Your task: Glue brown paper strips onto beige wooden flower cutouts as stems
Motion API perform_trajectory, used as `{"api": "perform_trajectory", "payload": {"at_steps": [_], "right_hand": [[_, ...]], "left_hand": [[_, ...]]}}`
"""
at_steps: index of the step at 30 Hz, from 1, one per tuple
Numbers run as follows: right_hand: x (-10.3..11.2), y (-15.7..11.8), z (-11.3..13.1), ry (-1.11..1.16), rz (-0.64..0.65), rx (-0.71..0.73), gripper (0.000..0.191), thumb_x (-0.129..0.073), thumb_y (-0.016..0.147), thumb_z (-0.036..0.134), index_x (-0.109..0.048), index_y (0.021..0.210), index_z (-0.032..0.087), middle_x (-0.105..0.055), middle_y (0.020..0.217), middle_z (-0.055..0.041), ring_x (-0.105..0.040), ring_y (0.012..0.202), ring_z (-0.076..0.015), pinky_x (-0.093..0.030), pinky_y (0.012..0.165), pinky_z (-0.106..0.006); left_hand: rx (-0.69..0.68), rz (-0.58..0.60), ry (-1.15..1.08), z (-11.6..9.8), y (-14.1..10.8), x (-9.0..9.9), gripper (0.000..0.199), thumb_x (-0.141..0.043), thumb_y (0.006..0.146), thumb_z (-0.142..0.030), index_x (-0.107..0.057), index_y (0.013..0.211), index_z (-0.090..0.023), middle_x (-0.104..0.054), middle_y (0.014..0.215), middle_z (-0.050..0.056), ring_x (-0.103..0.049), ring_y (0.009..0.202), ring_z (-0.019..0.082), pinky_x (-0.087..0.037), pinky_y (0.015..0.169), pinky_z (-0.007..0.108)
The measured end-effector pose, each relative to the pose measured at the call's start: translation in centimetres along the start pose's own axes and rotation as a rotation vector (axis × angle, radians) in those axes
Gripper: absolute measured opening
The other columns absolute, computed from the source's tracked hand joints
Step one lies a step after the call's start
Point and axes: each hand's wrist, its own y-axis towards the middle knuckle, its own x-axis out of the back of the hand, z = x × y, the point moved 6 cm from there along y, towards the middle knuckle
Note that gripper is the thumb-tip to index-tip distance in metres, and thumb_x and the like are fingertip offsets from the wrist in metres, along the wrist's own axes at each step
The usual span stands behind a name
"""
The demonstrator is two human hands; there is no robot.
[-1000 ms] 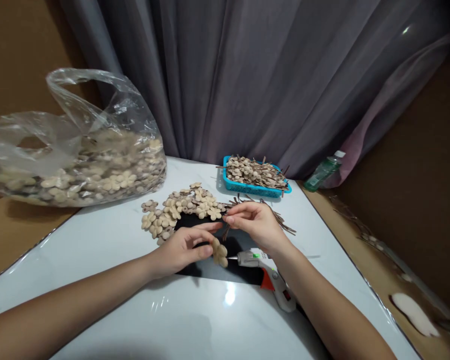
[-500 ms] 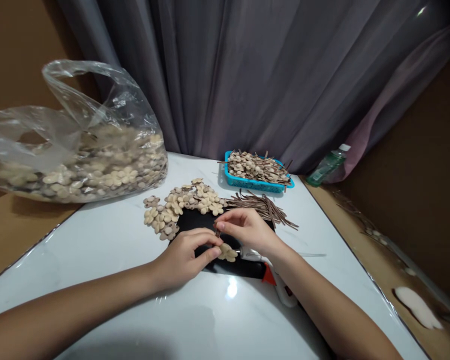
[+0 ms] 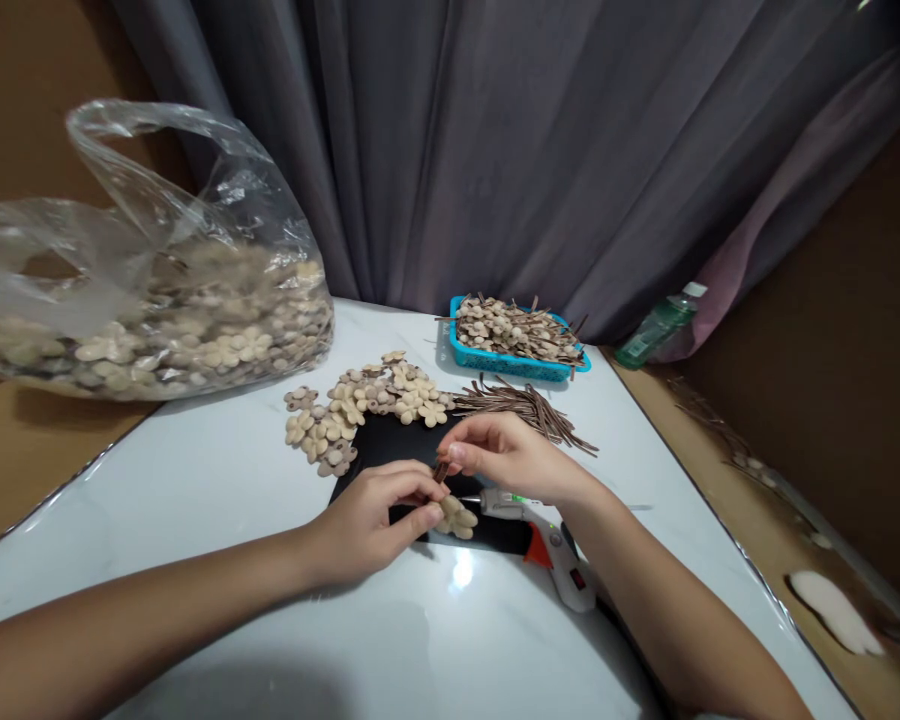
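Over a black mat (image 3: 390,440), my left hand (image 3: 386,510) pinches a cream flower-shaped piece (image 3: 457,518) between thumb and fingers. My right hand (image 3: 499,455) is closed on a short brown strip (image 3: 441,470), whose lower end meets the left fingertips near the flower. Whether the strip touches the flower is hidden by my fingers. A white glue gun (image 3: 529,510) with an orange trigger lies below my right hand, its nozzle pointing at the flower. Loose flower pieces (image 3: 345,410) are heaped behind the left hand, and a bundle of brown strips (image 3: 532,412) lies behind the right.
A clear plastic bag (image 3: 217,320) full of flower pieces stands at the left. At the back sits a blue basket (image 3: 521,366) holding flowers with strips. A green bottle (image 3: 660,325) stands beyond the white table's (image 3: 195,480) right edge.
My right hand has shifted slightly right with the strip. The flower has tilted and moved a little lower in my left fingers, and more of the glue gun shows.
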Motion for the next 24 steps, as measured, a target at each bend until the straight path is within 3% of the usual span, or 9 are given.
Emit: {"api": "perform_trajectory", "payload": {"at_steps": [6,14,24], "right_hand": [[-0.1,0.0,-0.1,-0.109,-0.01,-0.012,0.028,-0.065,0.076,0.043,-0.064,0.075,0.014,-0.065,0.067,-0.0017,-0.058,0.06,-0.0117,-0.046,0.057,-0.023],[2.2,-0.6,0.5,-0.13,-0.143,-0.065,0.027,-0.061,0.079,0.042,-0.062,0.075,0.015,-0.065,0.071,-0.0026,-0.061,0.065,-0.0125,-0.052,0.056,-0.022],[3.5,-1.2,0.9,-0.133,-0.206,-0.067,0.025,-0.065,0.076,0.04,-0.062,0.075,0.015,-0.065,0.071,-0.0028,-0.061,0.065,-0.0126,-0.052,0.049,-0.019]], "left_hand": [[0.028,0.029,-0.053,-0.1,0.0,-0.2,0.017,-0.053,0.086,-0.025,-0.068,0.088,-0.017,-0.067,0.098,0.009,-0.061,0.095,0.021,-0.05,0.085,0.033],[-0.083,0.238,-0.048,-1.1,-0.4,-0.8,0.019,-0.053,0.087,-0.023,-0.07,0.092,-0.018,-0.061,0.115,0.011,-0.054,0.115,0.024,-0.046,0.095,0.035],[-0.151,0.235,-0.047,-1.0,-0.7,-0.9,0.017,-0.055,0.086,-0.02,-0.07,0.092,-0.019,-0.057,0.121,0.012,-0.049,0.121,0.026,-0.044,0.1,0.037]]}}
